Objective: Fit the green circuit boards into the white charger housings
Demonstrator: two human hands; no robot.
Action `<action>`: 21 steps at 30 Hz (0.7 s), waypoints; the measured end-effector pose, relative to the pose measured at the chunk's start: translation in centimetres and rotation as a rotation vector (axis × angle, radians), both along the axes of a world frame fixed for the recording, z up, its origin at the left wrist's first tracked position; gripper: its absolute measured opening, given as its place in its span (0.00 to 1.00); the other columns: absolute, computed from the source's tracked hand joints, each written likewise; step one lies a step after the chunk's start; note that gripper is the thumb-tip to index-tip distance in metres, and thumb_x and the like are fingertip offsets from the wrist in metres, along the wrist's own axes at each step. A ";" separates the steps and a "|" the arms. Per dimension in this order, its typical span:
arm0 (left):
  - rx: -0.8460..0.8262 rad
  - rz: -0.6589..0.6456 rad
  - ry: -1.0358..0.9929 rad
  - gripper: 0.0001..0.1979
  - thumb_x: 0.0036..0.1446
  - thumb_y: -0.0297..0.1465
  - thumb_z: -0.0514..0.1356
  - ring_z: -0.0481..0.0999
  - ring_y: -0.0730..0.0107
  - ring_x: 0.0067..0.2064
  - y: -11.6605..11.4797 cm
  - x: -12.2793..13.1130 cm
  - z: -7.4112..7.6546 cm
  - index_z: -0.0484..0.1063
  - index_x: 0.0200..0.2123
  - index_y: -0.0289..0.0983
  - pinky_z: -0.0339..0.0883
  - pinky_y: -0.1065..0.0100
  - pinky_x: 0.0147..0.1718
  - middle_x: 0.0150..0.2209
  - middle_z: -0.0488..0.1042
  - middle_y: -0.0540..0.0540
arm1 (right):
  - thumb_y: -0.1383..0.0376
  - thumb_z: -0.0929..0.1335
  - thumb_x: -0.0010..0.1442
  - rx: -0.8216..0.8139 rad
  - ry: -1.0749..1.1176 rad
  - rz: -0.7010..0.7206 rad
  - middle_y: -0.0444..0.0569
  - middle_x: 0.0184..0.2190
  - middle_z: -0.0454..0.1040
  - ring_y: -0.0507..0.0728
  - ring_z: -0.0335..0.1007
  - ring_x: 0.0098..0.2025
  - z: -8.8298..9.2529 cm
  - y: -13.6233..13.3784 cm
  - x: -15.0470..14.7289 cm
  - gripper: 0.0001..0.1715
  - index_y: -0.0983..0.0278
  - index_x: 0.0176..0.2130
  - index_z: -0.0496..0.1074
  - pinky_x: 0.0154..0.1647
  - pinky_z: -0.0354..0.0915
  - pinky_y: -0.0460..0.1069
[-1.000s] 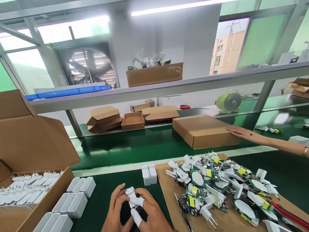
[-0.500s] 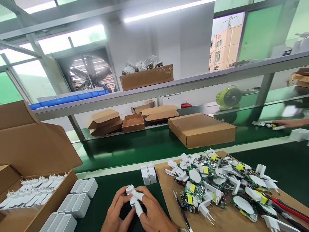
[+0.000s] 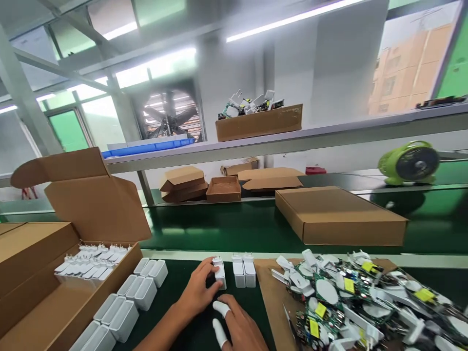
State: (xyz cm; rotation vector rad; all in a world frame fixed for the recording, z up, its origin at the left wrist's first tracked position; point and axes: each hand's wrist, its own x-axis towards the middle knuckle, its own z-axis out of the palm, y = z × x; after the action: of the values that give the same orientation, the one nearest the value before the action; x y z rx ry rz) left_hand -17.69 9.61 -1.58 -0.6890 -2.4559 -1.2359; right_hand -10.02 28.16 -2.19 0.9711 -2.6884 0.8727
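Note:
My left hand (image 3: 200,288) is closed on a white plug adapter (image 3: 220,274), thumb and fingers around its sides. It stands upright on the dark green mat, just left of two similar white adapters (image 3: 244,272) that stand side by side. My right hand (image 3: 244,327) is nearer to me, fingers apart, with nothing seen in it. White finger cots (image 3: 220,331) cover two of its fingertips. Left of my hands, several open white plastic housings (image 3: 124,317) stand in rows along a carton.
The open carton (image 3: 120,287) at left holds rows of white adapters (image 3: 95,263). To the right, circuit boards with white plug parts (image 3: 340,297) are heaped on cardboard, tweezers (image 3: 289,322) beside them. Behind lie a closed carton (image 3: 351,231) and a green fan (image 3: 409,163).
My left hand has carried the adapter forward beside the two standing ones. My right hand has let go of it and drawn back. The view has swung left.

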 end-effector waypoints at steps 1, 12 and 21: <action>0.004 -0.013 -0.013 0.11 0.59 0.23 0.64 0.78 0.55 0.62 0.6 -0.1 -0.1 0.76 0.45 0.39 0.78 0.56 0.57 0.62 0.75 0.37 | 0.74 0.64 0.60 0.044 -0.042 -0.001 0.62 0.61 0.72 0.66 0.76 0.58 0.5 -0.1 0.2 0.29 0.67 0.59 0.72 0.61 0.72 0.58; -0.336 0.208 0.024 0.24 0.62 0.29 0.64 0.69 0.51 0.71 -6.0 1.3 3.6 0.72 0.61 0.43 0.65 0.48 0.69 0.70 0.68 0.38 | 0.77 0.66 0.51 0.225 -0.083 0.027 0.62 0.59 0.74 0.69 0.74 0.55 -0.9 -0.1 -0.8 0.31 0.69 0.54 0.77 0.57 0.71 0.59; -0.776 0.554 -0.054 0.18 0.64 0.34 0.55 0.65 0.25 0.69 -14.5 2.2 4.2 0.83 0.42 0.32 0.67 0.34 0.59 0.61 0.75 0.25 | 0.69 0.69 0.61 0.300 -0.079 0.046 0.61 0.55 0.77 0.69 0.74 0.54 -1.3 -0.7 -0.2 0.16 0.68 0.48 0.79 0.54 0.72 0.60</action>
State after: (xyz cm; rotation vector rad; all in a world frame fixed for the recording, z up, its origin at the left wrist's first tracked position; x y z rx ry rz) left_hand -15.44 -4.89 2.63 -0.0890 -2.8607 -0.0818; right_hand -10.21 27.51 -3.45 1.0804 -2.9335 0.5334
